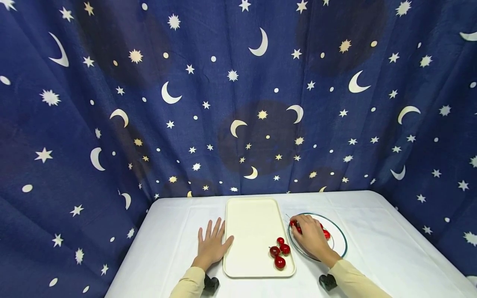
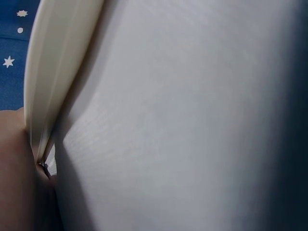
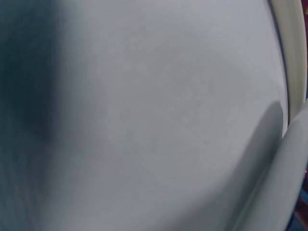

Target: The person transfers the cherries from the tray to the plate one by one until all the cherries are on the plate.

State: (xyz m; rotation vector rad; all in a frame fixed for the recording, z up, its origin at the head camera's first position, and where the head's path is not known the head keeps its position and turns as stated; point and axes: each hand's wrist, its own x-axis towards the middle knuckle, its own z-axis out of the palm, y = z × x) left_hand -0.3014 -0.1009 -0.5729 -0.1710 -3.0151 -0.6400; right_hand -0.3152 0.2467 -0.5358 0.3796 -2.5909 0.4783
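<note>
My left hand (image 1: pixel 211 244) lies flat with spread fingers on the white cloth, its thumb at the left edge of a cream tray (image 1: pixel 247 223). In the left wrist view, part of that hand (image 2: pixel 14 168) meets the tray's side (image 2: pixel 60 53). My right hand (image 1: pixel 312 236) reaches over a clear-rimmed plate (image 1: pixel 345 244), fingers bent round red cherries (image 1: pixel 293 223) at its left side. Thumb and fingers seem to pinch a cherry there, though the fingertips are partly hidden. More cherries (image 1: pixel 326 234) show beyond the knuckles. Several cherries (image 1: pixel 280 262) sit in the tray's near right corner.
A white cloth (image 1: pixel 167 231) covers the table. Behind and at both sides hangs a dark blue curtain (image 1: pixel 208 136) with moons and stars. Dark wrist devices (image 1: pixel 328 282) show under both forearms. The right wrist view shows mostly blurred white cloth (image 3: pixel 159 106).
</note>
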